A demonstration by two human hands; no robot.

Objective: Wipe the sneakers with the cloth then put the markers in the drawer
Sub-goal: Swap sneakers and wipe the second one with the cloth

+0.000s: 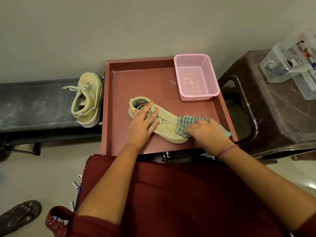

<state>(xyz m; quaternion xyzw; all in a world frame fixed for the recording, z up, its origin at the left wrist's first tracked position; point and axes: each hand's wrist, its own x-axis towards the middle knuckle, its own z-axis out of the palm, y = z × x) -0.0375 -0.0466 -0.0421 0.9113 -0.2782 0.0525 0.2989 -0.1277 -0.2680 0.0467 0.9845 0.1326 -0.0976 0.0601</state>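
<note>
A tan sneaker [168,127] lies on the reddish-brown tray top [136,82], toe towards the right. My left hand [143,122] lies flat over its laces and collar, pressing it down. My right hand [206,132] grips a green-and-grey striped cloth [189,122] against the sneaker's toe. The second tan sneaker [87,100] rests on its side on the dark bench [34,103] at the left. Pens or markers [77,194] lie by my left side, partly hidden by my red clothing.
An empty pink mesh basket [196,77] stands in the tray's far right corner. A brown plastic stool [273,108] at the right carries clear plastic boxes [290,64]. A metal handle [165,155] shows under the tray's front edge. Another person's sandalled foot [18,214] is at bottom left.
</note>
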